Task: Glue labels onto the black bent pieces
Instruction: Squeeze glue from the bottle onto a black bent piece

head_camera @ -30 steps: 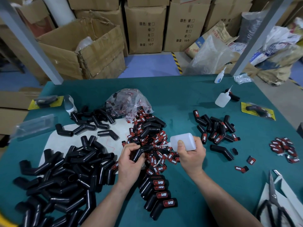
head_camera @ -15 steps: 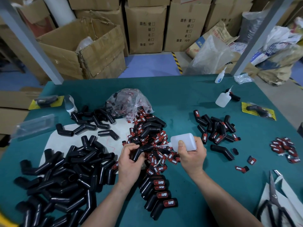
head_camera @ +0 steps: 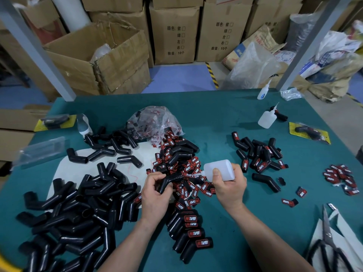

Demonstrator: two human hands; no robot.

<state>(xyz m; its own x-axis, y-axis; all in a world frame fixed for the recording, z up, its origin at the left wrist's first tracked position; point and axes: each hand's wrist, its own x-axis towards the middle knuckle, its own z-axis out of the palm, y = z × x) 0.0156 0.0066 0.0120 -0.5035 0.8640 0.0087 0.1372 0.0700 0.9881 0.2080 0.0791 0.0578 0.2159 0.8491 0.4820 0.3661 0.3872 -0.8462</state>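
My left hand (head_camera: 155, 195) grips a black bent piece (head_camera: 170, 180) over the loose red-and-black labels (head_camera: 188, 169) at the table's centre. My right hand (head_camera: 229, 185) holds a white glue bottle (head_camera: 221, 169) tilted left, its nozzle tip pointing at the far arm of that piece. A row of labelled bent pieces (head_camera: 190, 232) lies just in front of my hands. A big heap of unlabelled bent pieces (head_camera: 74, 213) fills the left side. More labelled pieces (head_camera: 259, 156) are piled to the right.
Green table (head_camera: 225, 122) with a clear bag of labels (head_camera: 155, 120) at the back, two more glue bottles (head_camera: 266, 118) at the far right, a small label pile (head_camera: 341, 177) and scissors (head_camera: 328, 242) at the right edge. Cardboard boxes (head_camera: 102, 57) stand behind.
The glue bottle's nozzle has drawn a little closer to the bent piece; my left hand has turned the piece slightly. Otherwise the hands stay in place.
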